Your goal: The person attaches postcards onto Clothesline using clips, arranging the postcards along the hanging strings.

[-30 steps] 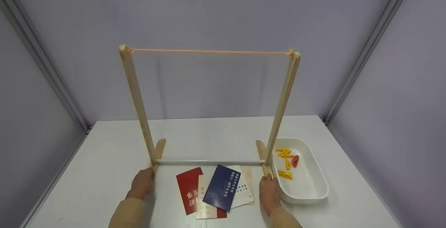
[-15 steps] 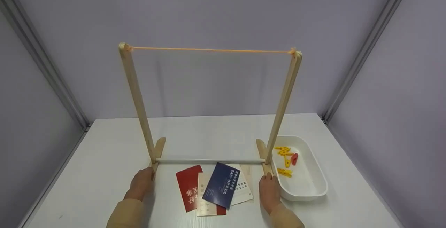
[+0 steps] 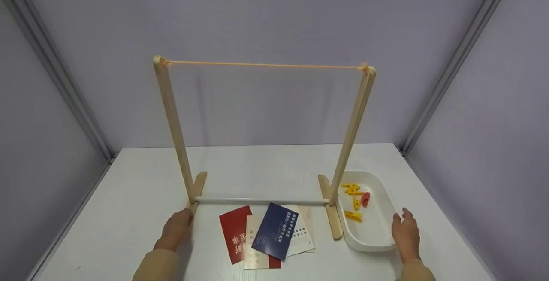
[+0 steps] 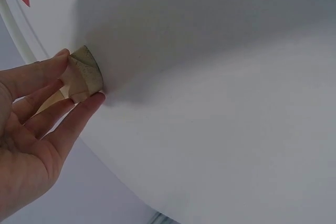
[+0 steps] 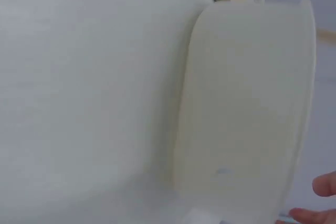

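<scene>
A wooden frame (image 3: 171,131) with an orange string (image 3: 261,64) tied between its post tops stands on the white table. My left hand (image 3: 176,229) grips the front end of its left foot. In the left wrist view, thumb and fingers pinch that wooden end (image 4: 86,74) from both sides. My right hand (image 3: 406,234) is by the right rim of a white tray (image 3: 375,234), thumb and fingers apart; whether it touches the rim I cannot tell. Yellow clothespins (image 3: 353,216) and a red clothespin (image 3: 365,199) lie in the tray.
Overlapping cards lie in front of the frame's white crossbar (image 3: 261,200): a blue card (image 3: 275,231) on top, a red card (image 3: 233,229) at the left, pale ones beneath. The tray sits close against the frame's right foot (image 3: 334,225). Grey walls (image 3: 274,109) enclose the table.
My right hand has let go of the frame's right foot and moved right, across to the tray's far side. The left hand keeps its grip. The view has shifted slightly.
</scene>
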The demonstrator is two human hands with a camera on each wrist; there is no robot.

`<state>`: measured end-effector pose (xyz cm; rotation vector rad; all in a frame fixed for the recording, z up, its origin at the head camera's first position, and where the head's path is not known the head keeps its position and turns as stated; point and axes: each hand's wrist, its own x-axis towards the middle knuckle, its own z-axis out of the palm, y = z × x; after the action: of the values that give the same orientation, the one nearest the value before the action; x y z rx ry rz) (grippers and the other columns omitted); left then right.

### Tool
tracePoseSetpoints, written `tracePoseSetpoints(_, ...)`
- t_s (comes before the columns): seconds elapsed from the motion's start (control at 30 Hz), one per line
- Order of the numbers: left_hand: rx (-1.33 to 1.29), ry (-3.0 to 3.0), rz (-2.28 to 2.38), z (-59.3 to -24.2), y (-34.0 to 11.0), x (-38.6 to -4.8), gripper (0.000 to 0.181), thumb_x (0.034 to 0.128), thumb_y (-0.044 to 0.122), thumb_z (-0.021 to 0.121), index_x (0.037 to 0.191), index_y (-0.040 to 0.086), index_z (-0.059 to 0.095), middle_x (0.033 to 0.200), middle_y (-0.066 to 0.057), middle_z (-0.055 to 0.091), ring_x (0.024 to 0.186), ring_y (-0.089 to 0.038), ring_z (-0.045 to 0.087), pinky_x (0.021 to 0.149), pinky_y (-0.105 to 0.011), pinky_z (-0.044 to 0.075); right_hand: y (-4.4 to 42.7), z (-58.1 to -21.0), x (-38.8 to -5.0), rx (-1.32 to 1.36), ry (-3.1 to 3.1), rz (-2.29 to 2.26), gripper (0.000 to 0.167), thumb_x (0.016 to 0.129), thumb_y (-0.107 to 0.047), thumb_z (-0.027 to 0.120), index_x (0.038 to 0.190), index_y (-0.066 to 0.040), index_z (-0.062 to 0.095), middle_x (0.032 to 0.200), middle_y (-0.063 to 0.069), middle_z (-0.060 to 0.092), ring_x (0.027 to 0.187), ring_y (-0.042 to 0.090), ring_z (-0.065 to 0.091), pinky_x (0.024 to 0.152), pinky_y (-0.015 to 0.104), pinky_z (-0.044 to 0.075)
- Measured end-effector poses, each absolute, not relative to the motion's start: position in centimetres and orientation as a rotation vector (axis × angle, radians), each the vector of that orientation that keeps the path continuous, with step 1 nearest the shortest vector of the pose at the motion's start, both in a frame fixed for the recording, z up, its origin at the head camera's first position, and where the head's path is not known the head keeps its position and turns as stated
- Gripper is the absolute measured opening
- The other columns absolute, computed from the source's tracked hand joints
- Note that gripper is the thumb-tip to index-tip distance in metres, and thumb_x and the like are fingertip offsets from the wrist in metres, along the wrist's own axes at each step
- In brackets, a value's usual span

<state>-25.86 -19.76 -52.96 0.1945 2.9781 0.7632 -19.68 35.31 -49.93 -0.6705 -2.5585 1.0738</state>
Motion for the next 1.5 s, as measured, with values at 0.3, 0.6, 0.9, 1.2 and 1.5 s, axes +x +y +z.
tracePoseSetpoints(0.3,0.205,2.975,0.754,-53.1,-19.8,-26.0,0.013,0.0805,-0.013,0.054,0.091,-0.006,0.054,0.071,-0.007,0.049,0.065,-0.022,0.044,0.062,-0.042,0.044,38.0,-51.9,-19.6,-0.711,-2.453,1.418,0.039,0.098,-0.005,0.028,0.133,0.010,0.033,0.137,0.032,0.030,0.128,0.044,0.023,0.103,0.049,0.024)
tracePoseSetpoints(0.6,0.192,2.965,0.855,-53.4,-19.9,-25.7,0.008,0.0844,-0.011,0.053,0.091,-0.008,0.056,0.070,-0.005,0.051,0.063,-0.021,0.045,0.059,-0.039,0.044,41.1,-55.3,-21.6,-0.686,-2.503,1.466,0.043,0.101,-0.020,0.030,0.138,0.002,0.033,0.139,0.028,0.030,0.127,0.042,0.027,0.100,0.043,0.033)
tracePoseSetpoints(0.9,0.182,2.969,0.856,-53.2,-19.7,-25.5,0.012,0.0829,-0.011,0.053,0.094,-0.009,0.057,0.071,-0.006,0.054,0.064,-0.021,0.046,0.059,-0.040,0.044,39.9,-53.0,-21.2,-0.693,-2.514,1.494,0.043,0.100,-0.017,0.030,0.137,0.005,0.033,0.137,0.030,0.031,0.126,0.043,0.028,0.096,0.044,0.037)
tracePoseSetpoints(1.2,-0.007,3.259,1.086,-53.2,-14.7,-24.5,0.009,0.0787,-0.007,0.062,0.088,-0.006,0.063,0.080,-0.018,0.061,0.074,-0.033,0.058,0.060,-0.044,0.049,37.3,-50.5,-21.9,-0.486,-2.430,1.095,0.032,0.092,-0.006,0.048,0.120,0.010,0.050,0.122,0.030,0.048,0.116,0.044,0.039,0.095,0.052,0.031)
tracePoseSetpoints(1.5,0.055,2.481,2.179,-50.8,3.5,-21.9,0.022,0.0834,0.009,0.066,0.099,-0.006,0.062,0.094,-0.014,0.064,0.086,-0.025,0.060,0.073,-0.035,0.050,35.4,-48.1,-26.6,-0.177,-3.040,0.826,0.027,0.089,-0.018,0.057,0.096,0.007,0.057,0.092,0.021,0.060,0.087,0.036,0.055,0.078,0.048,0.043)
